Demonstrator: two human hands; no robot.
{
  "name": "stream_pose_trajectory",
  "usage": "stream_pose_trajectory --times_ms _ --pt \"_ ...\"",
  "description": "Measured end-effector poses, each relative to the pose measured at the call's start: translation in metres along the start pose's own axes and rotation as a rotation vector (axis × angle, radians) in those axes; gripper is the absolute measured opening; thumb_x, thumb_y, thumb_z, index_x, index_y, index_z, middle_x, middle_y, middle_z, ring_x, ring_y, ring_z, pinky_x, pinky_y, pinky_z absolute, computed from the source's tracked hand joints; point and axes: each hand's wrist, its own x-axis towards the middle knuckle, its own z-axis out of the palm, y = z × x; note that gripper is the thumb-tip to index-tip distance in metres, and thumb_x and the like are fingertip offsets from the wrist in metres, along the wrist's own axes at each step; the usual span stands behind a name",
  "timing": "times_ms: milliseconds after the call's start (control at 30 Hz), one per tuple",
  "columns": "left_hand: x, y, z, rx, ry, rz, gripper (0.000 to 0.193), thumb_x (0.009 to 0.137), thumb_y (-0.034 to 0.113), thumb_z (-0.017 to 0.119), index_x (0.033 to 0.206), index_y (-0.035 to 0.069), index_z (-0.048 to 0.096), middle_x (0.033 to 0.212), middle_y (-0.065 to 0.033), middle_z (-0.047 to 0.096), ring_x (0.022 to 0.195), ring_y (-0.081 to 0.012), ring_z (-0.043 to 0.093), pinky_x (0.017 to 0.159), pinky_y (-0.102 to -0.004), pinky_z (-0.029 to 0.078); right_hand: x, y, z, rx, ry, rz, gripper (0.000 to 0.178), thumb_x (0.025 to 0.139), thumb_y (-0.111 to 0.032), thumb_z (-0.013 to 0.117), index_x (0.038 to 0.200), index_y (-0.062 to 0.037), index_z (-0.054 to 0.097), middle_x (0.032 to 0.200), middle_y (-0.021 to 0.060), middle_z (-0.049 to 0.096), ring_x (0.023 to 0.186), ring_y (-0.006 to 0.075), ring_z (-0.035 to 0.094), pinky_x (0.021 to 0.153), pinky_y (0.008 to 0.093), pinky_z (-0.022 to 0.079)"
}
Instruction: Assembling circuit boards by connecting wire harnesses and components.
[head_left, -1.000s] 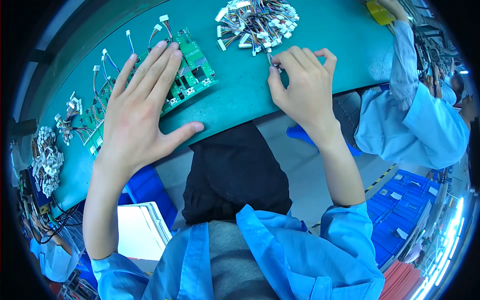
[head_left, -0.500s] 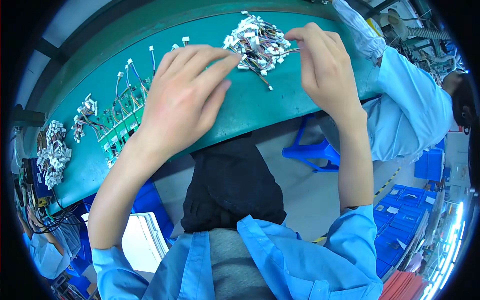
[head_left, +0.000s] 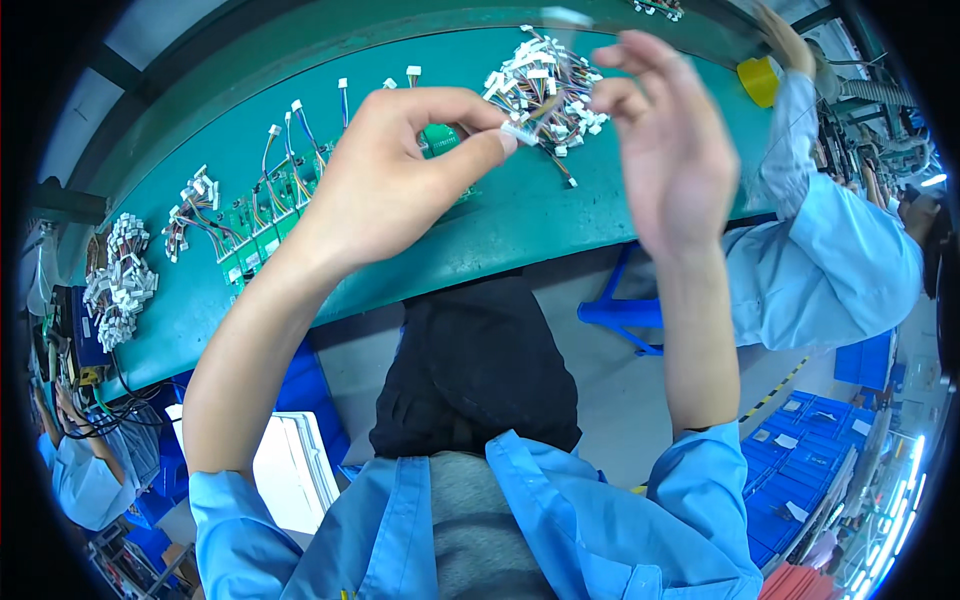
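My left hand (head_left: 390, 170) pinches a white plug of a wire harness (head_left: 518, 133) between thumb and forefinger. The harness's wires rise from the plug in a blur, and a smeared white plug (head_left: 567, 18) hangs above, seemingly its other end. Raised to the right of it is my right hand (head_left: 680, 150), blurred, its fingers apart and slightly curled, with nothing visible in them. Behind both hands lies a heap of wire harnesses (head_left: 540, 75) with white plugs. Green circuit boards (head_left: 265, 240) with upright wires stand in a row left of my left hand, partly covered by it.
The green table (head_left: 450, 245) carries a small bunch of harnesses (head_left: 195, 205) and a larger bundle of white plugs (head_left: 122, 280) at left. A co-worker in a blue sleeve (head_left: 830, 250) sits at right, near a yellow roll (head_left: 760, 80). A blue stool (head_left: 625, 312) stands below.
My left hand has moved right and now pinches a harness plug. My right hand has lifted slightly and spread its fingers. The co-worker's arm at right has shifted, and the yellow roll shows more.
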Motion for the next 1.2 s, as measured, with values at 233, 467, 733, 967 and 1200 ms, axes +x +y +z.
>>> stream_pose_trajectory --times_ms 233,467,733,967,1200 --pt "-0.013 -0.016 0.003 -0.104 0.156 -0.022 0.009 0.09 0.01 0.069 0.088 0.005 0.076 0.091 -0.0023 0.072 0.079 -0.0191 0.058 0.081 -0.0293 0.041 -0.006 0.028 0.023 -0.332 -0.262 -0.152 0.014 0.096 -0.003 0.069 0.108 0.003 0.073 0.096 0.0095 0.071 0.086 0.0141 0.063 0.077 0.025 0.05" --pt "0.0 -0.052 0.004 0.738 0.506 0.589 0.004 0.081 0.009 0.075 0.085 0.01 0.076 0.088 0.0021 0.069 0.077 -0.0161 0.056 0.076 -0.0312 0.039 -0.002 0.033 0.046 -0.437 -0.142 0.087 0.012 0.093 -0.01 0.076 0.093 0.0021 0.075 0.083 0.0057 0.071 0.073 0.0112 0.063 0.068 0.0224 0.05" --pt "0.004 -0.059 -0.003 1.013 0.58 0.727 0.012 0.076 0.008 0.078 0.086 0.012 0.076 0.093 0.0035 0.07 0.078 -0.0152 0.056 0.076 -0.032 0.039 0.013 0.042 0.045 -0.338 -0.16 0.16 0.018 0.091 -0.011 0.075 0.088 0.0061 0.074 0.071 0.0062 0.067 0.062 0.0079 0.056 0.054 0.0188 0.043" --pt "-0.009 -0.061 -0.008 0.929 0.379 0.625 0.021 0.079 0.001 0.073 0.098 0.009 0.076 0.105 -0.0007 0.071 0.093 -0.0189 0.063 0.085 -0.0335 0.045 0.022 0.053 0.03 -0.544 -0.271 0.062 0.014 0.095 -0.017 0.073 0.093 -0.0026 0.075 0.074 0.005 0.068 0.067 0.0106 0.06 0.06 0.0221 0.047" --pt "-0.025 -0.072 -0.014 0.805 0.114 0.427 0.037 0.085 -0.009 0.061 0.116 0.006 0.076 0.13 -0.0068 0.07 0.117 -0.0259 0.064 0.103 -0.0372 0.048 0.051 0.085 0.014 -0.752 -0.693 -0.307 0.007 0.092 -0.01 0.063 0.09 -0.004 0.061 0.082 0.0072 0.063 0.075 0.0247 0.055 0.084 0.0326 0.043"
